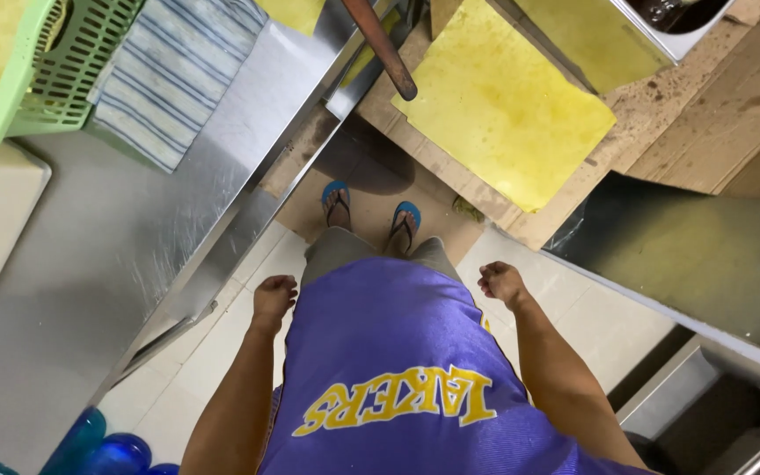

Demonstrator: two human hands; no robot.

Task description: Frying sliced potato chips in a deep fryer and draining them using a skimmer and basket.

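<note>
Hanging curled, L hand (274, 295) & R hand (501, 282), empty.

Flattened brown cardboard sheets (450, 167), the only packaging in view, lie on the floor from twelve to two o'clock, stained and overlapping, partly under yellow mats. More plain brown cardboard (732, 123) lies at two o'clock, edge to edge with them. There are no labels, signs or screens.

A folded striped cloth (173, 75) is lying on the steel counter (90, 264), right of the green plastic basket (37, 70). A yellow cutting board (503, 105) is lying on cardboard (661, 114) ahead.
</note>
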